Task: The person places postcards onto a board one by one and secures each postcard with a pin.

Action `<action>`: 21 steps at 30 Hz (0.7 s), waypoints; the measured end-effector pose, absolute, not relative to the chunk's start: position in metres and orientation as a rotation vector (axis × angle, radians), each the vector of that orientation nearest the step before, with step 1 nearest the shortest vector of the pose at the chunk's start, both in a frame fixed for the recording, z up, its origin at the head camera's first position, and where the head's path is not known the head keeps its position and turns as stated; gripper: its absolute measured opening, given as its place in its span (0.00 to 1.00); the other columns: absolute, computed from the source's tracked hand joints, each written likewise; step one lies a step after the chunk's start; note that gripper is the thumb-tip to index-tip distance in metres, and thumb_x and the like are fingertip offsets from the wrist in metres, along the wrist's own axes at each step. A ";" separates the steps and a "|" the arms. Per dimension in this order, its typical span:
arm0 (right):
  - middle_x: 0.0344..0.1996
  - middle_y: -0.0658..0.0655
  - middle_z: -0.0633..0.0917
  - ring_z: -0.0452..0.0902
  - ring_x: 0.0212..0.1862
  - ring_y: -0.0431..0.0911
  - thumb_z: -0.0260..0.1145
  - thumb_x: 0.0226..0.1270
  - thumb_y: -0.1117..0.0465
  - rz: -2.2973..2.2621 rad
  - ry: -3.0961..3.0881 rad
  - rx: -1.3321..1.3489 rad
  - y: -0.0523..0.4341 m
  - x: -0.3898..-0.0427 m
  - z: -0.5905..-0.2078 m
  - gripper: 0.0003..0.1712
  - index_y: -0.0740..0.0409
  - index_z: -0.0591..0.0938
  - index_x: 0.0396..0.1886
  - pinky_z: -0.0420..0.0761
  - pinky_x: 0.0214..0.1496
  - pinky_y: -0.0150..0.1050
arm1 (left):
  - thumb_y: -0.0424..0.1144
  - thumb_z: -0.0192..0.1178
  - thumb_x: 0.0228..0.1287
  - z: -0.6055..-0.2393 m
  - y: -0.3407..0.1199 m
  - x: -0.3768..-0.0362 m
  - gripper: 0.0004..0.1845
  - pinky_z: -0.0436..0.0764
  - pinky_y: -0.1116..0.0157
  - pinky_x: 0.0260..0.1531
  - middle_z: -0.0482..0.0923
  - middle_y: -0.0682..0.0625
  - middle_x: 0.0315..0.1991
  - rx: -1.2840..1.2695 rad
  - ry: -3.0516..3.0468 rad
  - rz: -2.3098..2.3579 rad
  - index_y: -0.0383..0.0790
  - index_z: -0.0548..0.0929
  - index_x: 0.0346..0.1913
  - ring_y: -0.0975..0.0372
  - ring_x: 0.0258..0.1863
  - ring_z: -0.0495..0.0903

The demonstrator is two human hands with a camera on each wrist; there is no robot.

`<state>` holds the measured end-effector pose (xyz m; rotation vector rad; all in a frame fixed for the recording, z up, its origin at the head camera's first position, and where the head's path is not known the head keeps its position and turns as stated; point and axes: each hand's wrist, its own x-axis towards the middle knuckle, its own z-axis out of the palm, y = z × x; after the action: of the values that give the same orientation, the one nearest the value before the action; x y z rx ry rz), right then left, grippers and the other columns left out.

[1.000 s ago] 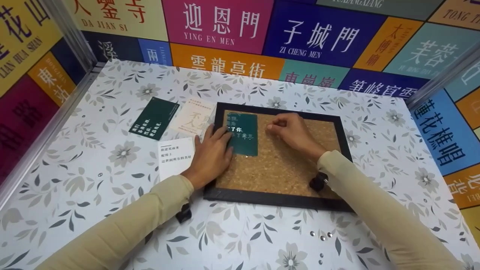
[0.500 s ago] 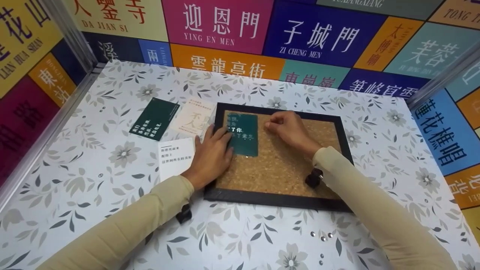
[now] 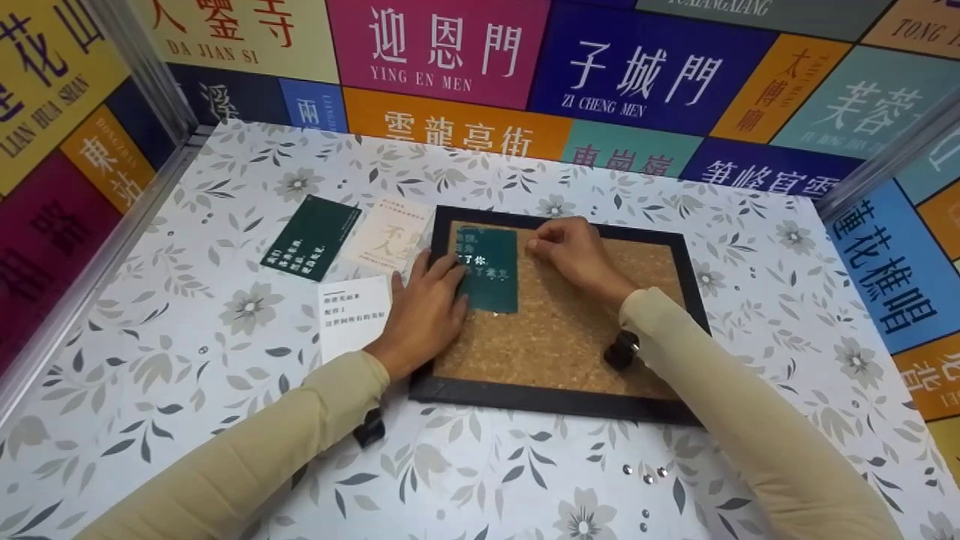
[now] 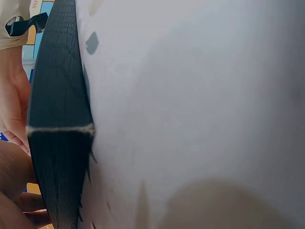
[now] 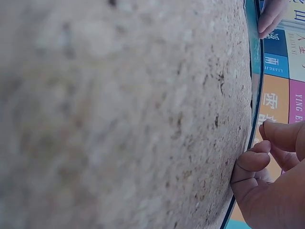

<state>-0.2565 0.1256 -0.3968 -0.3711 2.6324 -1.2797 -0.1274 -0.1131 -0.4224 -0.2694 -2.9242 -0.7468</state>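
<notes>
A dark green card [image 3: 489, 271] lies on the left part of a black-framed cork board [image 3: 570, 330]. My left hand [image 3: 429, 298] lies flat, straight fingers pressing the card's left edge and the frame [image 4: 59, 143]. My right hand [image 3: 571, 251] rests on the cork [image 5: 119, 114] by the card's top right corner. Its fingertips [image 5: 252, 162] are curled and pinched together, and whatever may be between them is hidden. In the right wrist view the left hand's fingertips [image 5: 271, 16] show at the top right.
Left of the board lie another dark green card [image 3: 311, 236], a cream card [image 3: 390, 236] and a white card [image 3: 352, 315]. Several silver pushpins [image 3: 645, 474] sit on the floral tabletop [image 3: 187, 352] near the front. Colourful sign walls enclose the table on three sides.
My right hand has slid a little up and to the left across the cork, towards the card's top right corner. The left hand and the card have stayed put.
</notes>
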 end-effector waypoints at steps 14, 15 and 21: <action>0.47 0.61 0.93 0.81 0.48 0.47 0.71 0.80 0.67 -1.275 2.667 -0.428 0.116 -0.264 -0.399 0.07 0.65 0.93 0.48 0.80 0.56 0.40 | 0.40 0.61 0.83 -0.423 -0.114 -0.127 0.25 0.57 0.23 0.75 0.71 0.41 0.81 -0.249 -2.947 -0.788 0.35 0.80 0.76 0.39 0.85 0.56; 0.47 0.61 0.93 0.81 0.49 0.47 0.71 0.80 0.67 -1.273 2.668 -0.432 0.116 -0.264 -0.399 0.08 0.64 0.93 0.48 0.80 0.58 0.41 | 0.40 0.61 0.83 -0.423 -0.114 -0.127 0.25 0.57 0.23 0.75 0.71 0.41 0.81 -0.248 -2.947 -0.790 0.35 0.80 0.76 0.39 0.85 0.56; 0.48 0.60 0.93 0.81 0.50 0.48 0.70 0.80 0.67 -1.255 2.684 -0.407 0.113 -0.268 -0.398 0.08 0.63 0.94 0.48 0.80 0.60 0.42 | 0.41 0.62 0.83 -0.422 -0.114 -0.128 0.25 0.56 0.24 0.76 0.70 0.42 0.81 -0.246 -2.948 -0.791 0.36 0.79 0.76 0.39 0.86 0.56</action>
<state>-0.2681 0.1129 -0.3984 -0.4071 2.6835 -1.2548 -0.1276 -0.1136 -0.4222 -0.2455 -2.9477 -0.7907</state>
